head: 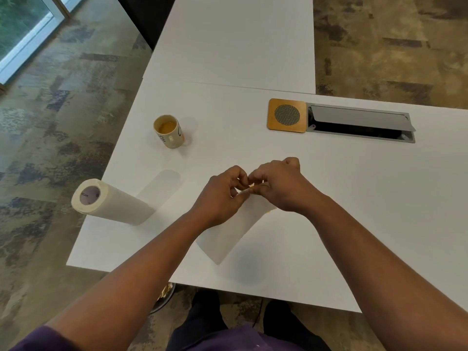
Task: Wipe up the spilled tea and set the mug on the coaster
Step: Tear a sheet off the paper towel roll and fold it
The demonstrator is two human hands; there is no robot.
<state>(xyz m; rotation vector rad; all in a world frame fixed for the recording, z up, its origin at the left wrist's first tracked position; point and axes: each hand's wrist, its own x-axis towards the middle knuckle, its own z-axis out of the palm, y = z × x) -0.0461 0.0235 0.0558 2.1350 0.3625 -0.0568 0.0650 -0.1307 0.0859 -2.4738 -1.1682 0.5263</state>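
Both hands, left hand and right hand, grip pinching paper towel; fold stain inward, press flat on worktop

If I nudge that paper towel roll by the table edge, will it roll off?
Probably not rolling: the paper towel roll stands on its end, core hole up. It looks light and tall, so a nudge may tip it, and it sits near the table edge.

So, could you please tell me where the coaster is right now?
In the head view, the wooden coaster lies empty on the white table, far right, against the cable hatch, well right of the mug.
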